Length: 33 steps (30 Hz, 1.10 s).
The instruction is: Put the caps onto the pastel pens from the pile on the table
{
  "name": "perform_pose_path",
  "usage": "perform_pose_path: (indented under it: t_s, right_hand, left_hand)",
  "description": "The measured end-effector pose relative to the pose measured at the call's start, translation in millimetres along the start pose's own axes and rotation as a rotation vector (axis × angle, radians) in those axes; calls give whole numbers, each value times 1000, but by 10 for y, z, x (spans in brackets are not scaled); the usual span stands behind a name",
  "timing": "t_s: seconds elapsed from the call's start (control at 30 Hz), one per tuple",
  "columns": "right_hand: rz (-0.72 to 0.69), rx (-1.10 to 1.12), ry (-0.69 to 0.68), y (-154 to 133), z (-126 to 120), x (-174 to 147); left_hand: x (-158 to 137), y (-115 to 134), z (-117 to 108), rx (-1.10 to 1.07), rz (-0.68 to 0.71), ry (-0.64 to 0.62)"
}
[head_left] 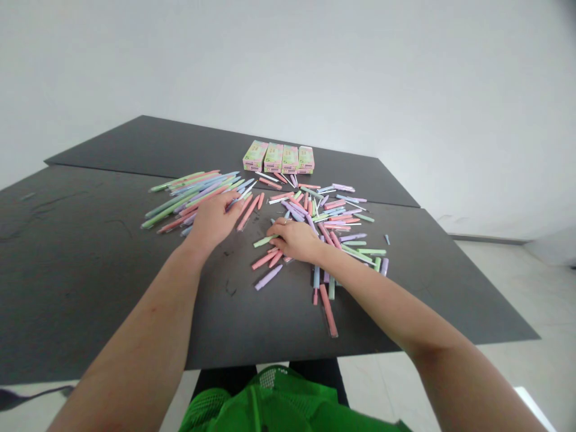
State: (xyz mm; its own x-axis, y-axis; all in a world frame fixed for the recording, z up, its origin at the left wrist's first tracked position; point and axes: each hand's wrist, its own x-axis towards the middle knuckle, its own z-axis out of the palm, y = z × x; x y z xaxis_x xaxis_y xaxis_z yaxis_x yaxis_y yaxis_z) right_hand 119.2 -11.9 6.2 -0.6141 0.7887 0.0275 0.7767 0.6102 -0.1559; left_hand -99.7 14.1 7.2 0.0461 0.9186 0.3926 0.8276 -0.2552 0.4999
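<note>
My left hand (216, 217) is closed beside the pile of long pastel pens (189, 198). A slim pale pen (247, 189) with a white, narrow end sticks out past its fingertips; the rest is hidden by the fingers. My right hand (294, 239), a ring on one finger, pinches a light green pen part (264, 241) at the edge of a scatter of loose pen parts. Just below it lie red pen parts (261, 260) and a purple pen part (269, 278). Between the hands, a red pen piece (249, 213) rests on the table.
Four small pink-and-green boxes (290, 158) stand in a row at the back. Loose caps, barrels and white refills (353, 206) spread across the right of the dark table (135, 288). A red barrel (328, 311) lies nearest the front edge. A white wall rises behind.
</note>
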Motion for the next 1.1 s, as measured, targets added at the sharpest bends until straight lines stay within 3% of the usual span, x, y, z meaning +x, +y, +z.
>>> perform_pose_path:
  t_s: [0.3,0.47,0.57,0.77,1.1]
  right_hand:
    - [66,10,78,269,-69,-106]
    - [250,36,203,441,-148,-93]
    - [314,1,177,514,-144,-96]
    - [253,-48,67,511,-57,-131]
    - [186,19,117,600,-66,-305]
  left_hand:
    - [-37,63,0,39,-20,-74]
    - [-58,104,54,-15,-29,-191]
    - [-65,134,84,77,-15,-218]
    - [-73,145,107,207,-12,-223]
    - [-55,71,126,266,-58,-178]
